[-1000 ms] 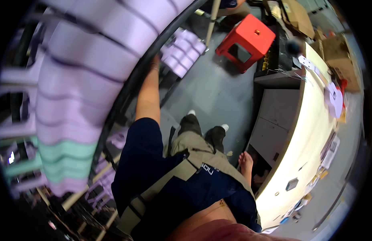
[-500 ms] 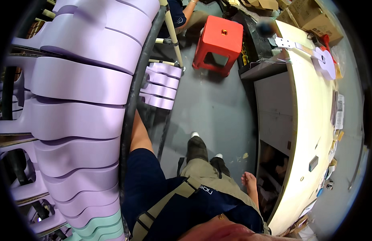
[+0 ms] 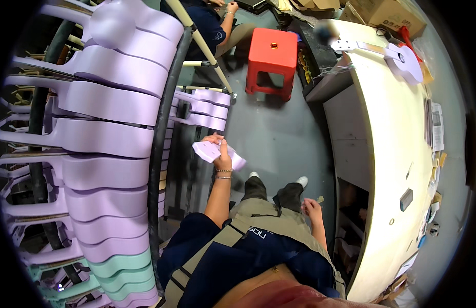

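Observation:
My left hand, with a bracelet at its wrist, is closed around a lilac ukulele near its headstock. Small holes show in the headstock; much of the instrument is hidden behind my hand and wrist. My right hand hangs by my right thigh with loosely curled fingers, apparently holding nothing. To my left, a tall rack carries a row of lilac ukulele bodies with necks pointing left, and several mint green ones at the near end.
The rack's black padded rail runs close along my left. Ahead stands a red stool, with a seated person beyond the rack post. At right, a pale workbench bears another lilac ukulele and a small grey block.
My left arm, earlier reaching behind the rack with its hand hidden, has come out to the right holding a lilac ukulele. My right hand has moved slightly forward, and my feet have shifted.

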A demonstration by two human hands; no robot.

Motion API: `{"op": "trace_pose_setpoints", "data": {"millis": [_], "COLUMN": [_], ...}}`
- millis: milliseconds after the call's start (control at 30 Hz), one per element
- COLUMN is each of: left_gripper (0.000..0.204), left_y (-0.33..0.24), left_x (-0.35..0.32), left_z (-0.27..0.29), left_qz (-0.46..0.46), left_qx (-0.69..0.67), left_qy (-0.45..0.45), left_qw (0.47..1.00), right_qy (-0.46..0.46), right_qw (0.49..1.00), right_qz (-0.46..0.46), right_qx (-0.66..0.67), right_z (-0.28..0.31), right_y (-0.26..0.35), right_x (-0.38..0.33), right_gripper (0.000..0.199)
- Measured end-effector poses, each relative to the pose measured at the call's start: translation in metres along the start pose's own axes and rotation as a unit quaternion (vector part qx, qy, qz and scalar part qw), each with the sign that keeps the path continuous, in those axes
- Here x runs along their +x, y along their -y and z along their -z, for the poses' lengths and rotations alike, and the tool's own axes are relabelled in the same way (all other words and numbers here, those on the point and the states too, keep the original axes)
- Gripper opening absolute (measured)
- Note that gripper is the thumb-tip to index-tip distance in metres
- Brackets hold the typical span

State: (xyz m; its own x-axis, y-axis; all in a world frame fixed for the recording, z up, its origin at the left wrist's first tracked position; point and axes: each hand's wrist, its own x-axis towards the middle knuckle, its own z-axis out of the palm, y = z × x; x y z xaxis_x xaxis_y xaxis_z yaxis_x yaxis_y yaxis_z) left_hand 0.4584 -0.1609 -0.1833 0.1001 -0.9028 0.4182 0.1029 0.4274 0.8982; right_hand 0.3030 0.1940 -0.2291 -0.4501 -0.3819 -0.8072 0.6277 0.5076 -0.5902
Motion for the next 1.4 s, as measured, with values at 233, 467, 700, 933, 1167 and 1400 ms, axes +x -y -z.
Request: {"op": "trace_pose_setpoints", "data": {"millis": [233,467,700,933,1167,1400], "left_gripper": [0.022,0.027,0.031,0.043,0.052,0.051], "left_y": [-0.170,-0.263,-0.241,-0.232,-0.214,-0.194], "left_x": [0.052,0.055,0.021,-0.091,-0.106,-0.090], "left_z": [-0.038,-0.120,-0.243,-0.356,-0.391,-0.409], "left_qz": [0.126,0.155,0.281,0.274,0.267,0.257], "left_qx": [-0.476,-0.679,-0.645,-0.356,-0.283,-0.291], "left_qy": [0.116,0.111,0.129,0.254,0.381,0.384], "left_qw": [0.862,0.708,0.699,0.856,0.839,0.838], "right_qy": [0.022,0.174,0.008,-0.083,-0.149,-0.172], "right_qw": [0.989,0.917,0.897,0.847,0.815,0.797], "right_qz": [0.145,0.296,0.264,0.280,0.295,0.308], "right_qx": [-0.032,0.202,0.354,0.444,0.476,0.490], "right_z": [0.045,0.138,0.219,0.219,0.208,0.195], "right_y": [0.096,0.210,0.215,0.194,0.209,0.210], "right_x": [0.031,0.026,0.011,0.013,0.003,0.009], "right_gripper": [0.038,0.079,0.067,0.064,0.062,0.064]}}
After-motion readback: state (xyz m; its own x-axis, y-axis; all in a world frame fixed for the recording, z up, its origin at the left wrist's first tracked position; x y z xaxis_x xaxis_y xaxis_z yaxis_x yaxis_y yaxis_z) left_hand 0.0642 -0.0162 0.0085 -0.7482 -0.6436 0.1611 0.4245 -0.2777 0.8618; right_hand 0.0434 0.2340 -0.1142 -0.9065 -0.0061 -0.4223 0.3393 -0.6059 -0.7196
